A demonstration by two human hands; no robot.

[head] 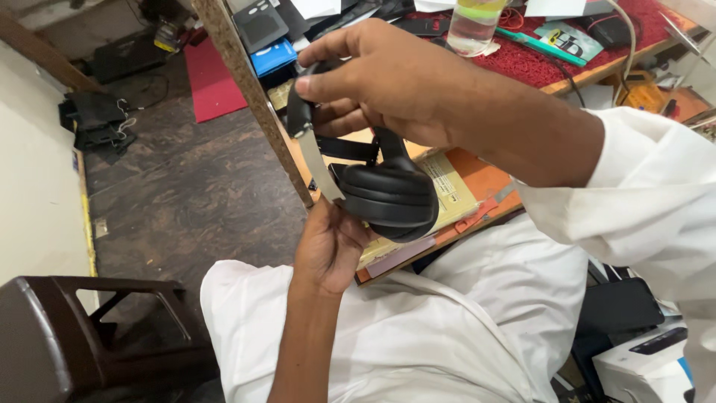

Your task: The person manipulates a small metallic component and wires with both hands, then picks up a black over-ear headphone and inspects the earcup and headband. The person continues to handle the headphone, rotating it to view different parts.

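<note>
A pair of black over-ear headphones (391,194) with a silver slider band is held between both hands above my lap. My right hand (388,78) comes in from the right and is closed over the top of the headband. My left hand (328,246) rises from below and grips the ear cups from underneath; its fingers are hidden behind them. Both ear cups lie folded together, cushions facing the camera.
A wooden desk edge (253,97) runs diagonally behind the hands, with yellow and orange books (462,194) on a lower shelf. A clear bottle (473,26) stands on the red mat (522,63) on the desktop. A dark brown plastic stool (67,336) sits at lower left, a white box (641,366) at lower right.
</note>
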